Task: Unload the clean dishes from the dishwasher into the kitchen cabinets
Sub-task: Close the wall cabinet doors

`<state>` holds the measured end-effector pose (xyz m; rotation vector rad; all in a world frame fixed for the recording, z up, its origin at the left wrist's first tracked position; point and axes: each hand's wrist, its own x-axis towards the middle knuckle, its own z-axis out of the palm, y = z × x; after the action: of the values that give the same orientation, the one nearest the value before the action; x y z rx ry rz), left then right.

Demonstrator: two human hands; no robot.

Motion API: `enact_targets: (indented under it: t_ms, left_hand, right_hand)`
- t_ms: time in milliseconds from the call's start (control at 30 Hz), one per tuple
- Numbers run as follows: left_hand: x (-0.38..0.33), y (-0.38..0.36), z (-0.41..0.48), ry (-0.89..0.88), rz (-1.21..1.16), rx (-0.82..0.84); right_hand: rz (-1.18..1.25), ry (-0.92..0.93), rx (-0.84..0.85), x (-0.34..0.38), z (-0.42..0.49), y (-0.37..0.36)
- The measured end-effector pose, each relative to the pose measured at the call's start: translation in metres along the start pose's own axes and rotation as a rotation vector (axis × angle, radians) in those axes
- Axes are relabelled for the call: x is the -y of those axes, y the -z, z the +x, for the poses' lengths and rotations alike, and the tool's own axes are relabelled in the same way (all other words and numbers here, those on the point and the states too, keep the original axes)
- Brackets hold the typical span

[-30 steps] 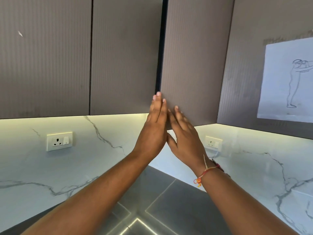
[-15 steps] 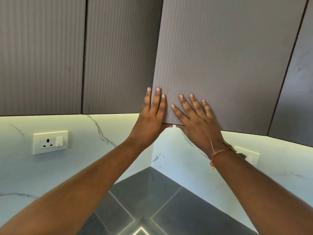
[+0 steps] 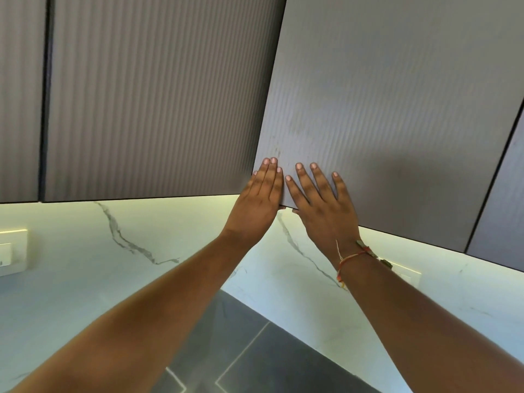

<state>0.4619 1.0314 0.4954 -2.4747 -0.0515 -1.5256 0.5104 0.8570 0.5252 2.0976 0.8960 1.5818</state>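
Left hand (image 3: pixel 259 191) and right hand (image 3: pixel 320 205) are pressing flat on the lower left corner of the cabinet door (image 3: pixel 397 123) — fingers straight, gripping nothing — probably its free edge, for leverage in shutting it; no dishes showing.

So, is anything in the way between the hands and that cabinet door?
Nothing visible is. The left hand and the right hand both lie flat on the cabinet door, side by side near its lower corner.
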Motion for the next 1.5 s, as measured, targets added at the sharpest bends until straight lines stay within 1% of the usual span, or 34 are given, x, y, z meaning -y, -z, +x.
enact_targets:
  t_ms: [233,467,567,667,733,767,833,1000,1133,1200,1300,1400,1500]
  left_hand:
    - [-0.013,-0.032,0.024,0.057,-0.106,0.123]
    - [-0.019,-0.056,0.032,0.068,-0.181,0.192]
    - [-0.021,-0.057,0.035,0.087,-0.208,0.222]
    - [-0.019,-0.045,0.036,0.103,-0.258,0.315]
    - [-0.015,-0.031,0.033,0.087,-0.238,0.374]
    - [-0.012,-0.022,0.029,0.077,-0.19,0.385]
    - [-0.005,-0.002,0.019,0.066,-0.068,0.375]
    - [0.016,0.072,-0.011,0.063,0.185,0.242]
    - [0.033,0.157,-0.047,0.094,0.346,0.15]
    - [0.038,0.201,-0.068,0.121,0.408,0.136]
    - [0.044,0.274,-0.107,0.161,0.528,0.149]
    - [0.046,0.345,-0.149,0.208,0.623,0.15]
    - [0.043,0.41,-0.191,0.274,0.679,0.138]
  right_hand:
    - [-0.027,-0.079,0.065,-0.01,0.001,-0.03]
    - [-0.05,-0.107,0.126,-0.023,-0.007,-0.048]
    - [-0.037,-0.117,0.146,-0.022,-0.006,-0.046]
    - [-0.007,-0.164,0.237,-0.013,-0.001,-0.031]
    - [0.038,-0.196,0.302,-0.008,0.006,-0.017]
    - [0.084,-0.216,0.318,-0.007,0.009,-0.007]
    - [0.189,-0.26,0.306,-0.006,0.014,0.013]
    - [0.365,-0.302,0.149,0.006,0.017,0.062]
    - [0.702,-0.347,0.008,0.038,0.022,0.124]
    - [0.892,-0.349,-0.053,0.057,0.023,0.161]
    - [1.155,-0.297,-0.131,0.083,0.017,0.232]
    - [1.277,-0.191,-0.192,0.109,0.002,0.302]
    - [1.337,-0.074,-0.261,0.133,-0.018,0.363]
